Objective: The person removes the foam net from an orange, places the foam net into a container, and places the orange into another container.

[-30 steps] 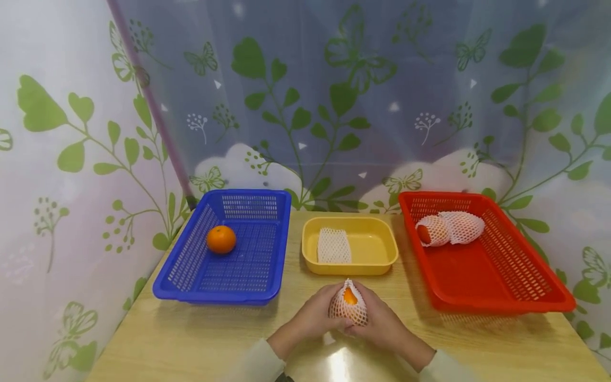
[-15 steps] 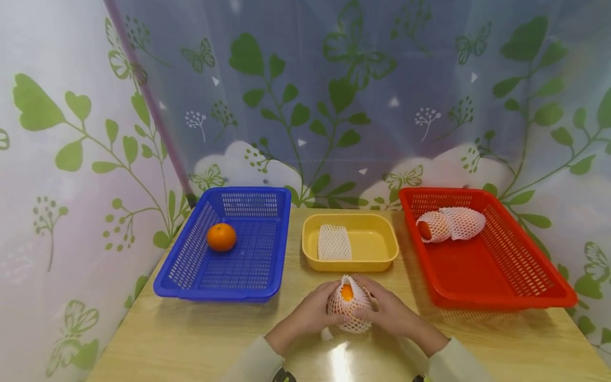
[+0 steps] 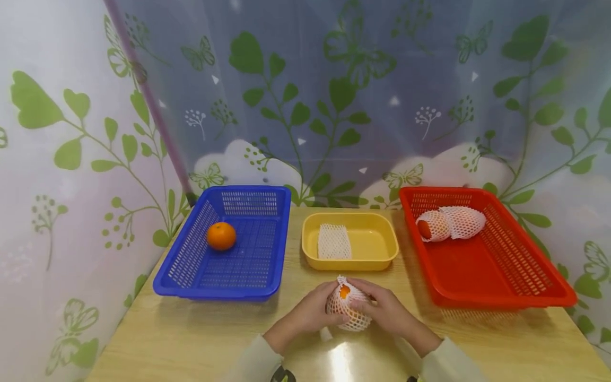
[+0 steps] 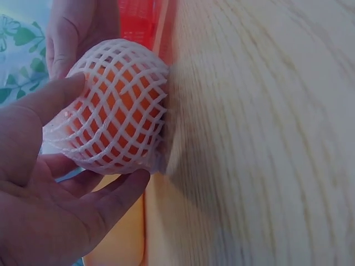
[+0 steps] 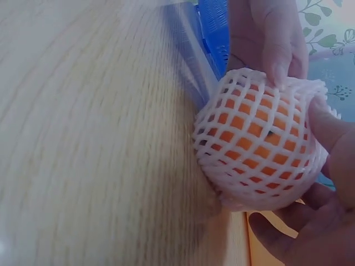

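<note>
An orange (image 3: 344,291) inside a white foam net sleeve (image 4: 119,111) is held between both hands, close to the wooden table in front of the yellow tray. From its left side, my left hand (image 3: 313,309) grips the netted fruit, thumb on the near face and fingers curved beneath. On the opposite side, my right hand (image 3: 387,307) holds it with the thumb pressed on the net. The sleeve's upper end gathers to a narrow tip, and a patch of bare orange peel shows just below it. In the right wrist view the net (image 5: 260,138) covers most of the fruit.
A blue basket (image 3: 217,293) at the left holds one bare orange (image 3: 221,236). Behind the hands, a yellow tray (image 3: 372,264) contains a flat white net sleeve (image 3: 334,242). The red basket (image 3: 501,300) at the right has two netted fruits (image 3: 460,222) inside.
The net's open top has drawn in to a narrower tip, leaving less peel showing. My right thumb has shifted higher on the net, and the fruit has tilted slightly to the left.
</note>
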The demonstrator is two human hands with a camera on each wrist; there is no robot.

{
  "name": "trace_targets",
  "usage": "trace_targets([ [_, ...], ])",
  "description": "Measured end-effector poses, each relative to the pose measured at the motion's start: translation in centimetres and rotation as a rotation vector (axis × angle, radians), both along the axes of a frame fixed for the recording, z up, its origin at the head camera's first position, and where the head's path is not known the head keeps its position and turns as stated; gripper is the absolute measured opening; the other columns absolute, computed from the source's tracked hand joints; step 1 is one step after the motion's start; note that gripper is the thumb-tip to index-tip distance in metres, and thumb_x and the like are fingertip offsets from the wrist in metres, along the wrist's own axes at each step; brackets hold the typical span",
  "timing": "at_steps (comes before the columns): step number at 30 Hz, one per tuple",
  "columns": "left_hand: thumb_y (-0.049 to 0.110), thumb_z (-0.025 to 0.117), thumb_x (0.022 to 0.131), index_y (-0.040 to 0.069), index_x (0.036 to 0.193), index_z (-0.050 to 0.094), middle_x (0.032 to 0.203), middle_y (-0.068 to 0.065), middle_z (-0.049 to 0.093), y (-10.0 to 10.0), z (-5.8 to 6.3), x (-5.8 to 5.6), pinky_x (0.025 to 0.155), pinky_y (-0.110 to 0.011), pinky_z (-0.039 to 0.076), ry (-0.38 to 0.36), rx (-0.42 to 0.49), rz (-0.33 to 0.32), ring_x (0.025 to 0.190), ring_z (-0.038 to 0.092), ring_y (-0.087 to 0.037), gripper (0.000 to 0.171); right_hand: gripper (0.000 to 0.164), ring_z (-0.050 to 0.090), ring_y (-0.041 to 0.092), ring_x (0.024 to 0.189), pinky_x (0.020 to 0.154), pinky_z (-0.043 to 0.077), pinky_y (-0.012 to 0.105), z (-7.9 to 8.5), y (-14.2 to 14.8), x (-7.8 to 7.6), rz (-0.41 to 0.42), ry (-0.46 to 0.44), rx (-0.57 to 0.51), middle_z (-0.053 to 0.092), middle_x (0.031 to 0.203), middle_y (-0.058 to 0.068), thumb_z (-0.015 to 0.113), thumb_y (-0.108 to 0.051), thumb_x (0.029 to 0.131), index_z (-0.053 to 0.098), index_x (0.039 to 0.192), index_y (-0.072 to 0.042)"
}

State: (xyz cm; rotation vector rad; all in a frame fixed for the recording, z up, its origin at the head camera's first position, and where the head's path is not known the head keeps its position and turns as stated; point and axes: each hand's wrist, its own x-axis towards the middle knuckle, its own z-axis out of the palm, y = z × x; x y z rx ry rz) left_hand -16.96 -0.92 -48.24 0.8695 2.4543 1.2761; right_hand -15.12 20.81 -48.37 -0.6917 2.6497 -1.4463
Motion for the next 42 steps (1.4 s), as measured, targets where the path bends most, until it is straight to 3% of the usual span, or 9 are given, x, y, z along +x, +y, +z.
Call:
trace_targets([
  [5, 0.026, 0.070, 0.088, 0.006, 0.145, 0.041, 0.139, -0.016, 0.048, -0.2, 0.0, 0.2, 0.105, -0.038, 0.042, -0.052, 0.024, -0.036, 0.124, 0.048, -0.027, 0.067, 0.049, 0.051, 0.033, 0.124, 0.097, 0.047, 0.033, -0.2, -0.3, 0.5, -0.018, -0.011, 0.003, 0.056, 0.137, 0.012, 0.064, -0.028, 0.094, 0.055, 0.138, -0.008],
  [14, 0.011, 0.060, 0.083, 0.007, 0.137, 0.048, 0.130, -0.008, 0.053, -0.3, 0.5, -0.2, 0.099, -0.027, 0.044, -0.136, 0.081, -0.087, 0.112, 0.054, -0.014, 0.055, 0.039, 0.056, 0.030, 0.121, 0.093, 0.050, 0.033, -0.1, -0.6, 0.6, -0.105, 0.030, -0.027, 0.061, 0.132, 0.008, 0.067, -0.025, 0.092, 0.064, 0.128, -0.010],
  [21, 0.012, 0.054, 0.088, 0.007, 0.149, 0.035, 0.149, -0.013, 0.040, -0.6, 1.1, -0.5, 0.108, -0.034, 0.038, -0.177, 0.096, -0.119, 0.131, 0.044, -0.024, 0.064, 0.029, 0.060, 0.032, 0.115, 0.094, 0.049, 0.050, 0.0, -0.9, 0.2, -0.201, 0.145, -0.016, 0.067, 0.122, 0.010, 0.072, -0.014, 0.087, 0.072, 0.115, -0.007],
  [27, 0.025, 0.050, 0.102, 0.009, 0.149, 0.037, 0.150, -0.014, 0.040, -0.5, 0.9, -0.5, 0.107, -0.039, 0.040, -0.198, 0.097, -0.081, 0.133, 0.045, -0.029, 0.051, 0.027, 0.064, 0.032, 0.109, 0.087, 0.055, 0.042, 0.0, -1.3, 0.4, -0.243, 0.242, -0.005, 0.069, 0.116, 0.011, 0.075, -0.003, 0.081, 0.074, 0.107, -0.002],
  [36, 0.025, 0.052, 0.101, 0.007, 0.142, 0.045, 0.139, -0.011, 0.052, -0.2, 0.6, -0.2, 0.103, -0.033, 0.044, -0.114, 0.101, -0.068, 0.123, 0.054, -0.023, 0.045, 0.032, 0.060, 0.030, 0.115, 0.094, 0.051, 0.041, 0.1, -1.2, 0.8, -0.217, 0.100, -0.068, 0.066, 0.122, 0.009, 0.071, -0.017, 0.088, 0.070, 0.118, -0.006],
  [42, 0.019, 0.055, 0.099, 0.005, 0.145, 0.041, 0.144, -0.014, 0.047, -0.5, 0.9, -0.3, 0.102, -0.033, 0.045, -0.113, 0.084, -0.070, 0.127, 0.051, -0.028, 0.050, 0.035, 0.060, 0.028, 0.116, 0.093, 0.052, 0.036, 0.2, -1.1, 0.7, -0.193, 0.079, -0.085, 0.066, 0.124, 0.008, 0.071, -0.021, 0.089, 0.069, 0.121, -0.008],
])
